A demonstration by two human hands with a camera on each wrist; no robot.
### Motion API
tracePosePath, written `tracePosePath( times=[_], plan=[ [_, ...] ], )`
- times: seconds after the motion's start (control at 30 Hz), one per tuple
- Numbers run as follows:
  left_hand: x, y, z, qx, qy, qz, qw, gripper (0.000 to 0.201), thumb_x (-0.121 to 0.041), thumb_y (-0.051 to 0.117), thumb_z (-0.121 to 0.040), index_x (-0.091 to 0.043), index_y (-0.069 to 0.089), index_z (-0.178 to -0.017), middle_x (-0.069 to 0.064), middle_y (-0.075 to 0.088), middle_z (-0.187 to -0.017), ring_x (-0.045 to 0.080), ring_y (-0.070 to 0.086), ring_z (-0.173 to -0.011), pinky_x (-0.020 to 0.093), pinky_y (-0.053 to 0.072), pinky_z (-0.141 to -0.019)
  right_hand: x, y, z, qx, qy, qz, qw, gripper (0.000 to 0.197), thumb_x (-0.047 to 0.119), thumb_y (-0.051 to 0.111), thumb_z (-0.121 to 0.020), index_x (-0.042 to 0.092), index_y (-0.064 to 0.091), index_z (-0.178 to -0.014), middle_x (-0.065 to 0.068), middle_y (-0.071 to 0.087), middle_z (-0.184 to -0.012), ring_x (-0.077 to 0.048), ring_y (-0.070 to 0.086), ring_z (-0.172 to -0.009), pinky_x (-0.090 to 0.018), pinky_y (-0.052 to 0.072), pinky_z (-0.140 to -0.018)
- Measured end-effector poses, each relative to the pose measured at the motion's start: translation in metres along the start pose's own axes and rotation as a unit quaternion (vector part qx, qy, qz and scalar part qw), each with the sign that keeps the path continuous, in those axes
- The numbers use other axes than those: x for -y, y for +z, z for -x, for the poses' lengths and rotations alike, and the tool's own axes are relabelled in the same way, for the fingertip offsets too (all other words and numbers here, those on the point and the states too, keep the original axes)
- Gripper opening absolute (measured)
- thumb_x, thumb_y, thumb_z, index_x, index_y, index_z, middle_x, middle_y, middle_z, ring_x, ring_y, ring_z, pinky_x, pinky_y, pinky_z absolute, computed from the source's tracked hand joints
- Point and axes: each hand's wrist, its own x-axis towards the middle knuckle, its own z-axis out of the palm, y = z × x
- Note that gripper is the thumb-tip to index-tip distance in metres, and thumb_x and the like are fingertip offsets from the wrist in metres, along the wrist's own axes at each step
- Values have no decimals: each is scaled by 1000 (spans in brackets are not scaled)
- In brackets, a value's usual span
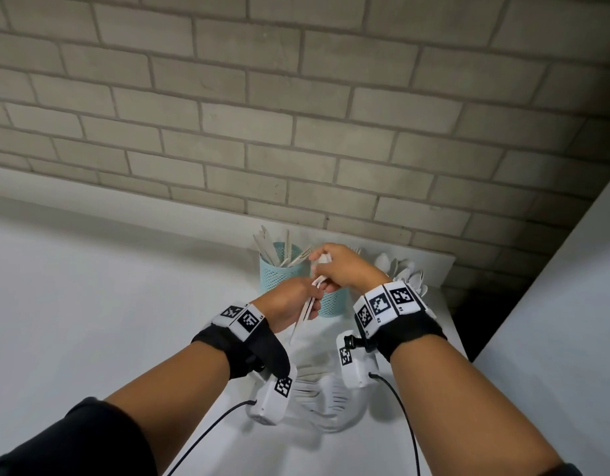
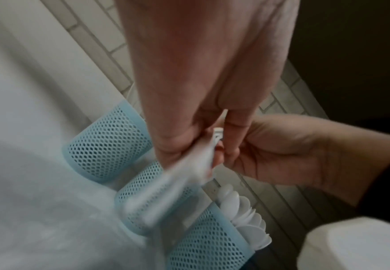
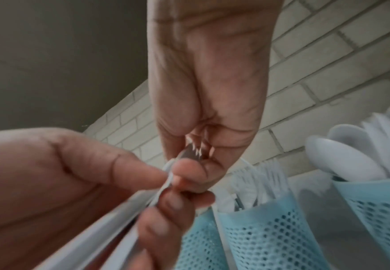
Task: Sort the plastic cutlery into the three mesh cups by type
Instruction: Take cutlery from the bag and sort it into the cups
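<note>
Three light-blue mesh cups stand by the brick wall: the left cup (image 1: 279,273) holds knives, the middle cup (image 1: 332,305) (image 3: 270,230) holds forks (image 3: 261,182), and the right cup (image 3: 379,204) holds spoons (image 1: 408,274) (image 3: 349,157). My left hand (image 1: 310,304) grips a bundle of white plastic cutlery (image 1: 305,314) (image 2: 201,157) by its middle, handles slanting down toward me. My right hand (image 1: 325,273) pinches the bundle's upper end just above the middle cup. Tines (image 3: 195,149) show inside the right hand's fingers.
A clear plastic container (image 1: 344,420) with more white forks lies on the white table (image 1: 90,286) beneath my wrists. The brick wall (image 1: 296,115) rises right behind the cups. A white panel (image 1: 554,321) bounds the right side, with a dark gap beside it.
</note>
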Motion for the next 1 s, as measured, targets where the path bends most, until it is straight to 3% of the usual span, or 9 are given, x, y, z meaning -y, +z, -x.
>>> tracePosePath(
  times=[0.13, 0.3, 0.4, 0.5, 0.57, 0.63, 0.73, 0.87, 1.0],
  plan=[
    [8, -3, 0, -4, -23, -9, 1000, 20, -15, 39, -101, -6, 56, -105, 0, 46, -75, 8, 44, -58, 17, 39, -51, -14, -11, -2, -85, 30, -78, 993, 28, 1, 47, -94, 8, 49, -121, -7, 61, -87, -14, 58, -59, -15, 47, -40],
    [15, 0, -1, -18, 2, -38, 999, 22, -16, 46, -98, -4, 62, -107, -1, 49, -76, 9, 43, -60, 16, 37, -51, -8, -26, 10, 6, 39, -128, 991, 32, -2, 55, -90, 7, 48, -121, -11, 58, -91, -24, 64, -78, -19, 56, -51],
    [17, 3, 0, -35, -1, -43, 998, 26, -20, 49, -97, -1, 61, -111, 0, 51, -76, 8, 45, -60, 12, 42, -53, -2, -49, 0, -119, 25, -74, 990, 31, -6, 53, -89, 8, 53, -116, -13, 57, -106, -29, 63, -91, -25, 58, -58],
    [24, 0, 3, -12, -44, -146, 988, 27, -23, 49, -97, -2, 61, -107, 0, 54, -76, 7, 48, -60, 11, 44, -55, 2, -69, -4, -306, -36, -91, 947, 32, -9, 42, -87, 12, 56, -107, -7, 57, -97, -20, 60, -75, -31, 58, -60],
    [31, -3, 6, 32, -57, -295, 953, 28, -24, 51, -96, -1, 64, -105, -2, 57, -74, 7, 50, -61, 13, 45, -60, 1, -74, -6, -368, -95, -105, 919, 30, -6, 37, -89, 15, 53, -101, 1, 53, -84, -21, 58, -80, -35, 58, -64],
    [38, -5, 9, 89, -53, -461, 881, 26, -26, 54, -93, -4, 67, -96, 1, 61, -77, 12, 51, -66, 20, 45, -68, -1, -67, -9, -381, -136, -64, 912, 25, -3, 36, -90, 13, 52, -103, 1, 53, -80, -22, 56, -81, -40, 57, -71],
    [45, -2, 15, 122, -67, -590, 795, 22, -31, 59, -89, -13, 66, -98, 3, 63, -103, 18, 55, -94, 25, 43, -86, -7, -47, -16, -357, -162, -26, 920, 21, 2, 39, -91, 15, 51, -104, -5, 55, -87, -26, 59, -82, -49, 55, -81],
    [51, -4, 19, 126, -58, -615, 776, 45, -29, 66, -85, -10, 55, -125, 6, 51, -130, 22, 48, -120, 25, 36, -94, -9, -27, -19, -365, -198, -36, 909, 22, 0, 40, -90, 12, 52, -102, -5, 56, -88, -30, 61, -85, -50, 54, -80],
    [58, -7, 24, 119, -63, -613, 779, 55, -26, 71, -81, -13, 48, -129, 8, 47, -131, 24, 47, -119, 29, 37, -96, 0, -26, -15, -427, -246, -34, 869, 16, 5, 40, -94, 7, 53, -104, -5, 57, -84, -23, 57, -76, -34, 49, -68]
  ],
)
